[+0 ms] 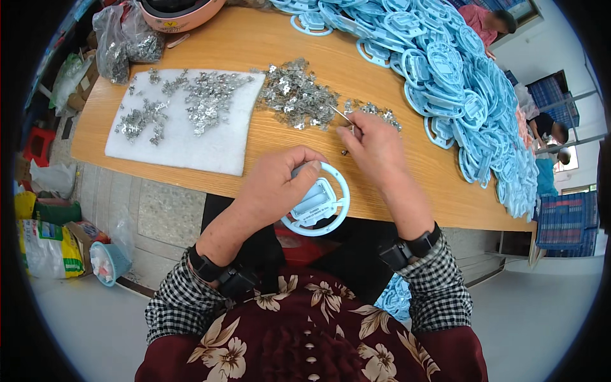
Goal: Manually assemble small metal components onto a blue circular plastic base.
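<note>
My left hand [280, 181] is closed around the upper left rim of a light-blue round plastic frame [316, 204]. The frame is held over the table's near edge, and a rectangular recess shows in its middle. Between the thumb and fingers of my right hand [377, 145] is a pair of thin metal tweezers [342, 115]. Their tip reaches the right side of a heap of small silver metal clips [296, 95]. More small metal pieces [375, 111] lie just beyond my right hand, partly hidden by it.
A white foam sheet [184, 159] with scattered metal clips lies on the wooden table [267, 38]. A large pile of light-blue plastic frames [445, 70] covers its right side. Bags of metal parts [114, 60] and a pink helmet [181, 19] stand at the far left. Other people sit at the right.
</note>
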Tool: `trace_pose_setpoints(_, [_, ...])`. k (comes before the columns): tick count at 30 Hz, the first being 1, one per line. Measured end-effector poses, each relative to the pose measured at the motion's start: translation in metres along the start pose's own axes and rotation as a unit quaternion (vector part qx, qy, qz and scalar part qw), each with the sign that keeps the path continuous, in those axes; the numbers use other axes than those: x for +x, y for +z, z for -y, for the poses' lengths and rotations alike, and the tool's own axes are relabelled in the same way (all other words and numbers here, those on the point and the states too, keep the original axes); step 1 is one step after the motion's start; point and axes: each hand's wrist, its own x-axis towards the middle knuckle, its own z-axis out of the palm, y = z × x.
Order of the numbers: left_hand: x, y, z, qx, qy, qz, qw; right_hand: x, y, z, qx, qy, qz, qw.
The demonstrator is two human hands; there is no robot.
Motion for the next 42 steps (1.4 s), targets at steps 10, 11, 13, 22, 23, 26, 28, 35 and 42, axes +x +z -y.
trace_pose_setpoints(10, [0.000,0.003,0.003,-0.016,0.005,-0.047,0.999,0.000,0.013,-0.005,0.063,-0.013,-0.019,0.998])
trace_pose_setpoints(11, [0.001,0.004,0.004,-0.035,0.005,-0.065,0.997,-0.005,0.013,-0.006,0.117,-0.028,-0.025,0.992])
trace_pose_setpoints(13, [0.005,0.006,0.002,-0.059,0.011,-0.058,0.996,-0.020,0.008,0.003,0.151,-0.031,-0.026,0.988])
trace_pose_setpoints(22, [0.009,0.010,0.003,-0.051,0.025,-0.019,0.998,-0.039,0.010,0.004,0.246,-0.048,-0.059,0.966])
trace_pose_setpoints(23, [0.009,0.010,0.002,-0.061,0.022,-0.012,0.998,-0.040,0.011,0.003,0.257,-0.048,-0.065,0.963])
trace_pose_setpoints(26, [0.009,0.009,-0.003,-0.092,-0.006,0.001,0.996,-0.044,0.011,0.006,0.276,-0.031,-0.075,0.958])
trace_pose_setpoints(28, [0.009,0.009,-0.002,-0.100,-0.002,0.003,0.995,-0.046,0.013,0.005,0.293,-0.033,-0.074,0.953])
trace_pose_setpoints(35, [0.007,0.010,0.003,0.000,0.019,-0.002,1.000,-0.043,-0.010,0.000,0.241,-0.042,0.043,0.969])
trace_pose_setpoints(42, [0.006,0.014,0.006,0.050,0.058,-0.038,0.996,-0.034,-0.022,-0.004,0.192,-0.054,0.116,0.973])
